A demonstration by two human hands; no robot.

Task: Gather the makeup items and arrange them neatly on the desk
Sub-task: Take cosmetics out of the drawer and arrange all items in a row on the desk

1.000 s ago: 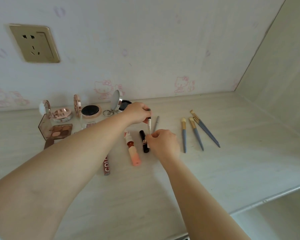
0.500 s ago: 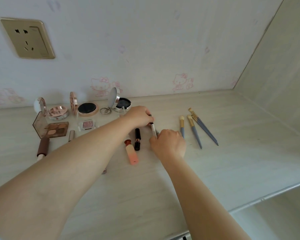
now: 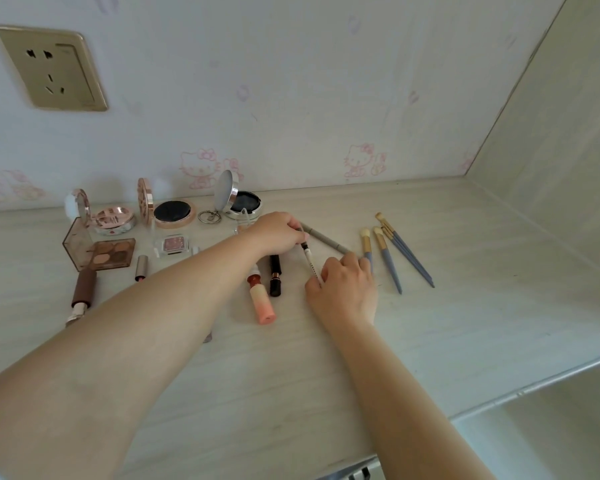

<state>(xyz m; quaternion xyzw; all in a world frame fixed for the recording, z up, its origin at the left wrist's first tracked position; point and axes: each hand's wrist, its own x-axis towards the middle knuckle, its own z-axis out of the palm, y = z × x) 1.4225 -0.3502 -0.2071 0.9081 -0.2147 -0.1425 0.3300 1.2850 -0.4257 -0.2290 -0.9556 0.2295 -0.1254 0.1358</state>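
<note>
Both hands meet at mid-desk over two thin pencils. My left hand [image 3: 278,233] pinches the far end of a white pencil [image 3: 309,260], and my right hand [image 3: 343,285] holds its near end. A grey pencil [image 3: 326,240] lies slanted just behind, touching both hands' fingertips. Left of the white pencil lie a black lipstick [image 3: 275,274] and a peach-pink tube [image 3: 261,301]. Several blue-handled brushes [image 3: 392,256] lie to the right. Open compacts [image 3: 174,211], an eyeshadow palette [image 3: 110,253] and a brown tube [image 3: 83,289] sit at the left.
The pale wooden desk [image 3: 465,306] ends at a front edge at lower right and meets a side wall at right. A gold wall socket [image 3: 51,67] is on the back wall. A key ring [image 3: 209,217] lies between two compacts.
The white pencil has gone from upright between the hands to lying slanted on the desk. My right hand slid right toward the brushes, and the grey pencil now lies slanted behind.
</note>
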